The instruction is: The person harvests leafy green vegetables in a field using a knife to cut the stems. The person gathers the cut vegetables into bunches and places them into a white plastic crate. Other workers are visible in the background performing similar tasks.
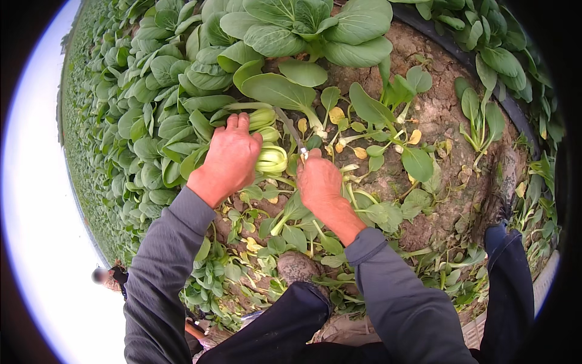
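My left hand [232, 157] curls over several heads of bok choy lying side by side, its fingertips hidden among the leaves. Past the thumb, a pale green bok choy base [272, 159] faces right. In my right hand [320, 182] is the handle of a knife, mostly covered by the fingers. The knife's narrow, slightly curved metal blade [292, 128] points up and left, close beside the stalks of another bok choy head [262, 118]. Whether the blade touches them I cannot tell.
A large bok choy plant [313, 32] stands in the soil ahead. Loose leaves [384, 214] and yellowed bits litter the ground [409, 54]. Dense bok choy rows [154, 91] fill the left. A dark hose-like strip [436, 36] curves along the right. Another person [119, 277] is far left.
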The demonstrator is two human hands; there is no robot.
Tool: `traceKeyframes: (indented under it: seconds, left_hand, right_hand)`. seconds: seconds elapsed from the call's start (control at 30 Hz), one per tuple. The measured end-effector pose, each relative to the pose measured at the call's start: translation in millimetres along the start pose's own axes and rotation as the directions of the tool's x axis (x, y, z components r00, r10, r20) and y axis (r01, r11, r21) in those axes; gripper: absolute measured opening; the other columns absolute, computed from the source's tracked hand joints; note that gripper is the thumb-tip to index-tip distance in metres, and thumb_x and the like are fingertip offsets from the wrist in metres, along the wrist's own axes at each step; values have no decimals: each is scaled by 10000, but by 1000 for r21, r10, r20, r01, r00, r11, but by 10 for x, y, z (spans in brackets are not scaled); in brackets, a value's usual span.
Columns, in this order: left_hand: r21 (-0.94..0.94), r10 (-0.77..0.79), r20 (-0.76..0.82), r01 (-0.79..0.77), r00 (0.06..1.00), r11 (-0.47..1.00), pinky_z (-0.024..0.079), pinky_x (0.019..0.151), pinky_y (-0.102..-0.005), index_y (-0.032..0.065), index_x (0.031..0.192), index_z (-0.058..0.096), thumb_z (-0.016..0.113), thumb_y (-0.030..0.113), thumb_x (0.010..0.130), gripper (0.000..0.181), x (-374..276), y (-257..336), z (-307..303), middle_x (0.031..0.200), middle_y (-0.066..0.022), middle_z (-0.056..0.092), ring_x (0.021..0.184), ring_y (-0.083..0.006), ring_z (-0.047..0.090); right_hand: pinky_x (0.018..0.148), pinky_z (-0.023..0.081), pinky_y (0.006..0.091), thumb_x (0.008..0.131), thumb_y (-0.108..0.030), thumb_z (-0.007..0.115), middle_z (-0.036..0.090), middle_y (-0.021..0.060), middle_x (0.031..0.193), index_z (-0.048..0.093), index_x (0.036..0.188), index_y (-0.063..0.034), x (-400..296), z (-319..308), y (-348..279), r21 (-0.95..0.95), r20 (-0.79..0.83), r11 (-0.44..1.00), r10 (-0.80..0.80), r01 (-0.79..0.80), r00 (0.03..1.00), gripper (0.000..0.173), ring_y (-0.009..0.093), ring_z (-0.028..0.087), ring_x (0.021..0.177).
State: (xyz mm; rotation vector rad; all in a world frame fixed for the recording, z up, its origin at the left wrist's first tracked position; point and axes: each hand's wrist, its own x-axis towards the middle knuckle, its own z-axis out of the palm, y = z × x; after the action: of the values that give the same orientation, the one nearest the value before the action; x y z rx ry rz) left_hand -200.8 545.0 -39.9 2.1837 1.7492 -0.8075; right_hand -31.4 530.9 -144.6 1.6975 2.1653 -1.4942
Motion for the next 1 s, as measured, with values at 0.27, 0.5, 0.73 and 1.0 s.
traceKeyframes:
  seconds: [0.27,0.5,0.73,1.0]
  left_hand:
    - [89,21,-108,-11,994,996,517,842,-415,-45,883,651,672,69,619,289,-71,-50,167,1203,-311,559,1083,-388,561]
    - [-138,-47,-143,27,989,990,506,812,-412,-37,886,627,686,44,597,305,-604,344,169,1095,-245,606,979,-366,574]
    - [-918,-196,122,186,973,352,486,927,-375,-36,1117,628,766,12,559,576,-1617,771,51,1085,-159,644,1042,-313,599]
    - [-771,-354,120,-138,927,-621,430,1031,-371,16,1343,529,866,64,577,838,-2692,1271,626,1260,-76,617,1168,-211,571]
  right_hand:
    - [665,527,509,887,-157,621,664,246,766,561,949,52,82,3,-54,-31,70,999,-25,27,997,226,422,675,754]
    - [634,487,506,906,-267,663,628,235,701,560,961,54,-447,-455,368,32,173,996,-86,82,981,341,419,638,681]
    - [589,477,491,898,-265,677,621,193,660,530,880,-3,-617,-754,524,104,-13,979,-175,175,985,301,400,626,629]
    - [738,523,436,861,-256,702,651,214,1121,617,1085,-13,-835,-700,457,-492,133,831,-225,261,965,341,374,651,885]
